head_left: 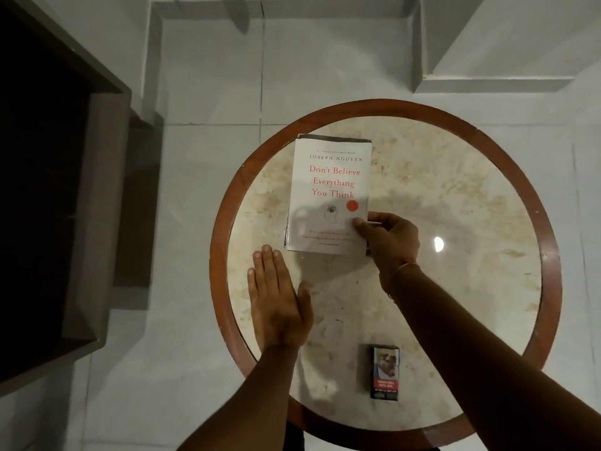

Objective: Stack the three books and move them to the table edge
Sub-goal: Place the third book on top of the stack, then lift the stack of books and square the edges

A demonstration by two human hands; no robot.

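A white book with red title lettering (328, 190) lies face up on the round marble table (455, 196), toward its far left. Darker edges showing at its top and left side suggest more books under it; how many I cannot tell. My right hand (388, 242) grips the stack's near right corner, thumb on the cover and fingers down its right side. My left hand (276, 297) lies flat on the tabletop, palm down with fingers together, just short of the stack's near left corner and not touching it.
A small dark cigarette pack (384, 372) lies near the table's front edge. The table has a raised brown wooden rim (224, 203). A dark wooden piece of furniture (81, 203) stands on the tiled floor to the left.
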